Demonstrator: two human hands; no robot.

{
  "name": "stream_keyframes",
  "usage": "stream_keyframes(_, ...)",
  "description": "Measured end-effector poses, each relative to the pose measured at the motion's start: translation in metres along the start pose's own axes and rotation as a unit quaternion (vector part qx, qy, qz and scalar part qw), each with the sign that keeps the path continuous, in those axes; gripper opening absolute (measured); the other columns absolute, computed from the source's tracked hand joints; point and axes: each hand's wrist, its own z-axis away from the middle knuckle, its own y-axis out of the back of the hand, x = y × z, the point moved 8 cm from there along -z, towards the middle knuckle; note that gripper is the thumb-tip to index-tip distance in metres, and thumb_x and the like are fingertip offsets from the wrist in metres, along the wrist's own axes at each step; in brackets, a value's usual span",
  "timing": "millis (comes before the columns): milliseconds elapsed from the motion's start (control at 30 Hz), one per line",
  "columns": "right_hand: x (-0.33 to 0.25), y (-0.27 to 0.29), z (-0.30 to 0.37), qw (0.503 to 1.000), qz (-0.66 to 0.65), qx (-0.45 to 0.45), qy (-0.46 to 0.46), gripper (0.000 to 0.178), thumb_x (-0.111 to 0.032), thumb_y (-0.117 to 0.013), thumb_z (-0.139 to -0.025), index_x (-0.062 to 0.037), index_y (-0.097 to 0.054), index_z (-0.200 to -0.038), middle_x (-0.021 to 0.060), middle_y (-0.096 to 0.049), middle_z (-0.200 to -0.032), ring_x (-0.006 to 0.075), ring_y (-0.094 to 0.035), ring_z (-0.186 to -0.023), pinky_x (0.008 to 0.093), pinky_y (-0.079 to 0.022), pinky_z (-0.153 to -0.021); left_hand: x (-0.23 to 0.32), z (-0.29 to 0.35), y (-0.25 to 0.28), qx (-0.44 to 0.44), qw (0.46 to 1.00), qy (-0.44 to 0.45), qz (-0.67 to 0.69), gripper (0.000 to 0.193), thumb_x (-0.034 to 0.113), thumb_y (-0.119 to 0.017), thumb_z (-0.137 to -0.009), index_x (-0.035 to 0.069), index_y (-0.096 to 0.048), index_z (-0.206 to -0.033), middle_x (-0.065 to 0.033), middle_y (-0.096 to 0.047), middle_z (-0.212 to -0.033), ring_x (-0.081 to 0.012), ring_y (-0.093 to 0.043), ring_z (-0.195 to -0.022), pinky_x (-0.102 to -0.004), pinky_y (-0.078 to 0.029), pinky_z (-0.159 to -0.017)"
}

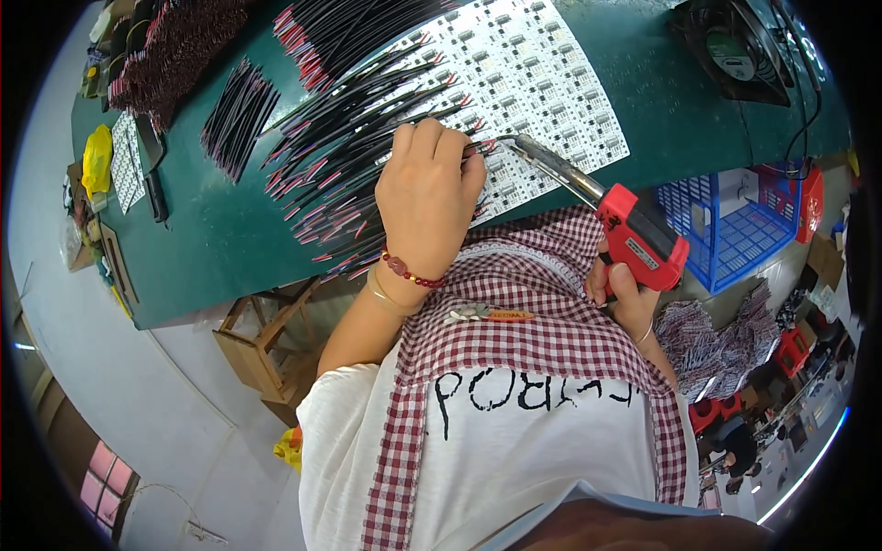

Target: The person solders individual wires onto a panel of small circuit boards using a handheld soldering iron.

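My right hand (627, 296) grips a red and black soldering gun (639, 241) by its handle. The gun's metal tip points left, ending at the white circuit board panel (551, 69) close to my left fingertips. My left hand (424, 184) is closed in a pinch over the panel's near left part, on a thin black wire (476, 147) with a reddish end; its fingers partly cover the wire. Rows of black wires (331, 174) with red ends spread leftward from the panel, several running under my left hand.
A loose wire bundle (239, 119) and larger wire piles (179, 55) lie on the green table (202, 266). A black fan (730, 50) stands at the far right. Below the table's right edge sits a blue crate (726, 230). A black-handled tool (156, 193) lies at left.
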Motion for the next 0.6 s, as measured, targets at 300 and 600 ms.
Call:
stream_keyframes(300, 0.0016, 0.0009, 0.0006, 1.000, -0.003, 0.017, -0.009, 0.025, -0.016, -0.053, -0.091, 0.0034, -0.048, -0.106, 0.0049, -0.048, -0.063, 0.0108, -0.045, -0.051, 0.0259, -0.040, -0.051, 0.0007, -0.0010, -0.0033, -0.016, 1.000, -0.004, 0.013, 0.010, 0.009, -0.067, -0.070, 0.007, -0.059, -0.075, -0.0057, -0.054, -0.077, -0.0240, -0.053, -0.076, -0.0339, -0.047, -0.060)
stream_keyframes(600, -0.0029, -0.0020, 0.0022, 1.000, -0.015, 0.002, 0.010, 0.036, -0.017, -0.052, -0.092, 0.0053, -0.046, -0.120, 0.0055, -0.048, -0.063, 0.0111, -0.045, -0.052, 0.0259, -0.040, -0.051, 0.0012, -0.0028, -0.0023, -0.006, 1.000, 0.003, 0.013, 0.009, 0.009, -0.067, -0.071, 0.008, -0.059, -0.073, -0.0033, -0.055, -0.074, -0.0224, -0.054, -0.073, -0.0339, -0.045, -0.054)
